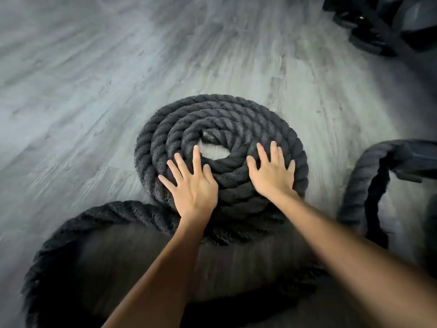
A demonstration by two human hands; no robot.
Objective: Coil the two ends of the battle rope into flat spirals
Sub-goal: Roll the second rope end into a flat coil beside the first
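Observation:
A thick black battle rope lies wound in a flat spiral (220,119) of several turns on the grey floor, with a small bare gap at its centre. My left hand (192,184) rests flat on the near left turns, fingers straight and spread. My right hand (273,172) presses flat on the near right turns, fingers straight too. The rope's loose length (78,223) leaves the spiral at its near left and sweeps round toward me in a wide curve. Another stretch of the rope (361,183) arcs up at the right.
The grey wood-look floor (94,91) spreads out to the left and beyond the spiral. Dark gym equipment (383,27) stands at the far right corner. A dark object (418,159) sits at the right edge, where the rope's other stretch passes.

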